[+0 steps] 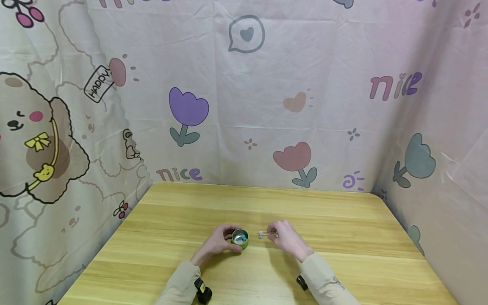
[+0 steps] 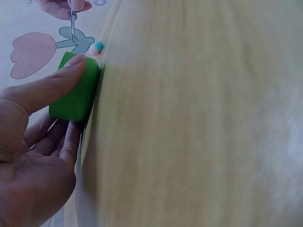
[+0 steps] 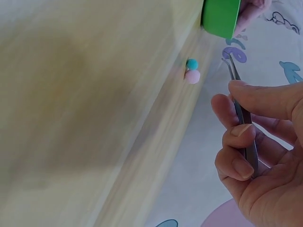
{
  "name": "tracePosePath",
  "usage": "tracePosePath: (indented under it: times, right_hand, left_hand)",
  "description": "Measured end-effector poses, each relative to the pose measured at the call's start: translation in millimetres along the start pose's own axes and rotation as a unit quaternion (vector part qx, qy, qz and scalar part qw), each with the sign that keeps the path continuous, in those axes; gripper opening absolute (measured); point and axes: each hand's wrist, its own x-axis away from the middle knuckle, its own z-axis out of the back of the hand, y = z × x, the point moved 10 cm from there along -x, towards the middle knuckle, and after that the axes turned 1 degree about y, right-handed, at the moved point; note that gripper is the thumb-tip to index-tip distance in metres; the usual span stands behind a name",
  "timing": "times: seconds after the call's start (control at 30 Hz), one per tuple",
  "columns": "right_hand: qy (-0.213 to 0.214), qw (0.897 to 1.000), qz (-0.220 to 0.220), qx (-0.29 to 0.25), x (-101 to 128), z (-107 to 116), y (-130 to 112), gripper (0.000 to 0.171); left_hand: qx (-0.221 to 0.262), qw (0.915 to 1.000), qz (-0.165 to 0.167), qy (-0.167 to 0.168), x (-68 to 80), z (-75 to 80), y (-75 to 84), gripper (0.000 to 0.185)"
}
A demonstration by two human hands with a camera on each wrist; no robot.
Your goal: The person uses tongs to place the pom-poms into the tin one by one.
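Note:
A small round green tin (image 1: pixel 240 238) stands open on the wooden table (image 1: pixel 343 220). My left hand (image 1: pixel 220 241) grips its side; in the left wrist view the thumb (image 2: pixel 57 85) and fingers lie curled round the green tin (image 2: pixel 75 90). My right hand (image 1: pixel 284 238) pinches metal tweezers (image 3: pixel 241 109) just right of the tin. The tweezers' tips (image 1: pixel 261 233) hang close to two tiny balls on the table, a teal ball (image 3: pixel 191 64) and a pink ball (image 3: pixel 192 76). The tips hold nothing.
Patterned cloth with tulips and a cartoon dog (image 1: pixel 34 140) walls the table at the back and both sides. The table's right edge (image 1: pixel 411 245) runs close to the cloth. A dark wrist strap (image 1: pixel 203 291) shows on my left sleeve.

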Motion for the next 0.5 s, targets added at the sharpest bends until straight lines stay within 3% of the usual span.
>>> tracePosePath:
  times: [0.5]
  right_hand:
    - [-0.003, 1.0, -0.011, 0.003, 2.0, -2.3, 7.9, 0.007]
  left_hand:
    - [-0.004, 1.0, -0.001, 0.001, 0.3, 0.1, 1.7, 0.062]
